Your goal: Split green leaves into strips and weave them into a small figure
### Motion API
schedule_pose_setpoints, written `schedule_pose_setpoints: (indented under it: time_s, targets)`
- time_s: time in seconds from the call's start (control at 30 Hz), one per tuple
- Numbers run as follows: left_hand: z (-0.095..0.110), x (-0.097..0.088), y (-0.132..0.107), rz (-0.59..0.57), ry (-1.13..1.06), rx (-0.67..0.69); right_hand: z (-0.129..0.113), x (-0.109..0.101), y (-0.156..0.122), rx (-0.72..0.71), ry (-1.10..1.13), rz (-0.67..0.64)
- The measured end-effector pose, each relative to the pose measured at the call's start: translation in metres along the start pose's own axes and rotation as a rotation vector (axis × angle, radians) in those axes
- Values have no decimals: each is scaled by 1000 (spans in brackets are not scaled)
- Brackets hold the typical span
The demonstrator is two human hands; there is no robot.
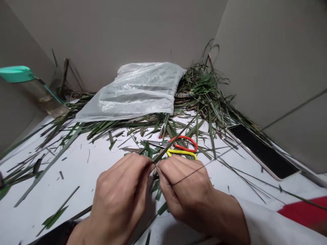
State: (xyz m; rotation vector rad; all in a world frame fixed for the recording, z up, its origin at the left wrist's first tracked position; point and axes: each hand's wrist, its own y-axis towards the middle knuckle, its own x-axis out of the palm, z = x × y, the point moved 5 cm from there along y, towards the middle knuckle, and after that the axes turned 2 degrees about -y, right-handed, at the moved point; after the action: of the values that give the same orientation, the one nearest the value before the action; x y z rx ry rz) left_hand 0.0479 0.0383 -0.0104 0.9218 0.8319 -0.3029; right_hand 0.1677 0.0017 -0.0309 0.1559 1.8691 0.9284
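Note:
My left hand (121,189) and my right hand (187,185) meet at the middle front, knuckles up, with fingers pinched together. Between their fingertips is a narrow green leaf strip (164,152), one end slanting away up and to the right. A thin dark strand (191,173) passes over my right hand and stretches off to the right edge. My fingers hide the part being pinched. Just beyond them lie scissors (182,144) with one red and one yellow handle, partly crossed by the strip. Cut leaf bits are scattered under and around both hands.
A white plastic bag (135,93) lies over leaf strips at the back. A leaf heap (204,85) rises against the wall on the right. A phone (264,149) rests at right; a bottle with a turquoise lid (17,74) leans at left. Leaf scraps litter the white surface (84,163).

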Motion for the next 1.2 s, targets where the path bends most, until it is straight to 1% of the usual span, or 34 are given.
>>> schedule_pose_setpoints:
  time_s: [0.1,0.23,0.37,0.47,0.67,0.8,0.9,1.1,1.2]
  targets:
    - [-3,0,2,3,-43,3,0,0,2,-21,-9,-5]
    - [-3,-1,0,12,-45,26,-3,-1,4,-72,-72,-21]
    - [2,-3,2,36,-16,103,-3,-1,5,-43,-59,-15]
    - [5,-3,4,43,13,136,-2,-1,6,-35,-59,-16]
    - [0,1,5,21,52,134,1,0,6,-66,-84,20]
    - [-1,3,6,-15,90,156,4,6,4,-45,-75,5]
    - [-1,4,6,-35,112,148,3,8,2,-32,-75,-4]
    - [-3,6,6,-50,70,134,3,7,2,-15,-71,-10]
    - [-3,5,5,-35,79,134,5,6,3,-5,-62,13]
